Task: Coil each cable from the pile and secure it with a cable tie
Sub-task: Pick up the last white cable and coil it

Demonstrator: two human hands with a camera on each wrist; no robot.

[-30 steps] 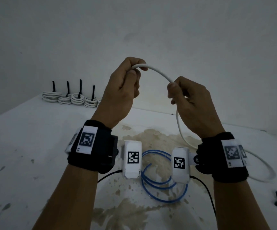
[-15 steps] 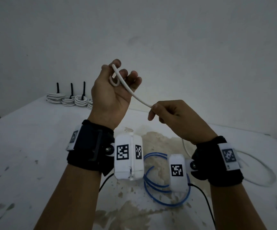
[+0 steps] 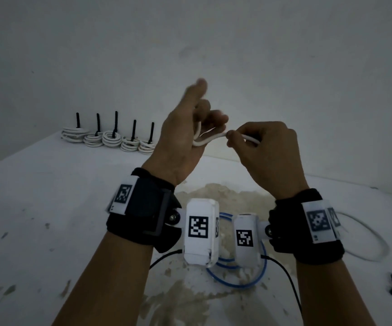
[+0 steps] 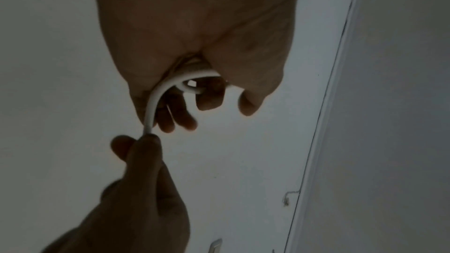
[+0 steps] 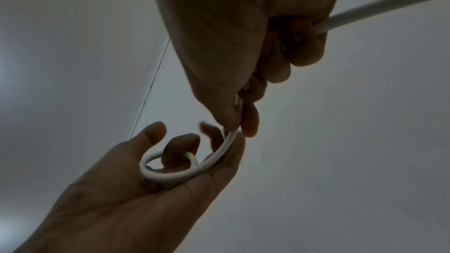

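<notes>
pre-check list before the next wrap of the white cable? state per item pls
1. First loop seated in left hand: ok, one small ring of white cable around a curled finger.
2. Right hand pinching the feed: ok.
3. Span between hands kink-free: ok, a smooth curve.
4. Slack remaining: ok, the cable loops on the table right of the wrist.
5. Blue cable clear of the white one: cannot tell, wrists hide it.
6. Cable tie within reach: cannot tell.

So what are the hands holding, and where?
Both hold the white cable. The left hand keeps its small coiled end; the right hand pinches the cable just beside that coil.
</notes>
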